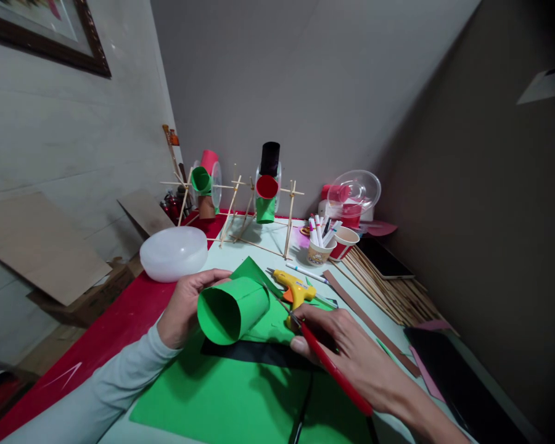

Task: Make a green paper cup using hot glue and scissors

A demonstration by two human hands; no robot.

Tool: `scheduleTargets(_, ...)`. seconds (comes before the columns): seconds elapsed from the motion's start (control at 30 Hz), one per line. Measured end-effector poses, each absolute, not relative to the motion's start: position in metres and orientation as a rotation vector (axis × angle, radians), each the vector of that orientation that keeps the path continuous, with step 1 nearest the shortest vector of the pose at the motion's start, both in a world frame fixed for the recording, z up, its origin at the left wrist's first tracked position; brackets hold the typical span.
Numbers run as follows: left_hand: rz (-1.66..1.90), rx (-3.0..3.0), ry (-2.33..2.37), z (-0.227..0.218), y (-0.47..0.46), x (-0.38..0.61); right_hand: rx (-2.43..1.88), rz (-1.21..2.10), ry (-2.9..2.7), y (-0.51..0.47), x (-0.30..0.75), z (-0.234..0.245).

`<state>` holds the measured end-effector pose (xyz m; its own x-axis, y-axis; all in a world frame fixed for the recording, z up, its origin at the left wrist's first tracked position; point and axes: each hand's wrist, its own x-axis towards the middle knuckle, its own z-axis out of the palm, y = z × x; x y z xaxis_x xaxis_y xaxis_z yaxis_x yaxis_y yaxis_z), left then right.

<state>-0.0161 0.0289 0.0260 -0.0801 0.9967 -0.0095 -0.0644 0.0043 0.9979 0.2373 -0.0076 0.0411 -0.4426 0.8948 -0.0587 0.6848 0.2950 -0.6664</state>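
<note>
My left hand (185,308) is wrapped round a rolled tube of green paper (234,308), its open end facing me. My right hand (351,357) is closed on red-handled scissors (333,367), whose tip reaches the tube's right edge. Beneath both lie a large green sheet (231,401) and a black strip (254,353). A yellow glue gun (296,290) rests just beyond the tube.
A white bowl (173,253) sits at the left. A skewer frame (254,216) carrying red, green and black paper tubes stands at the back. Cups of markers (326,243), a clear bowl (354,188), a bundle of skewers (388,287) and a brown strip (370,327) occupy the right.
</note>
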Motion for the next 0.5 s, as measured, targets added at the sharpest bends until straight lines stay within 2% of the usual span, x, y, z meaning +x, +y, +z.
scheduleTargets(0.5, 1.305, 1.056, 1.157, 0.0169, 0.0348, -0.0223, -1.305, 0.854, -2.35, -0.005, 0.2382, 0.0401)
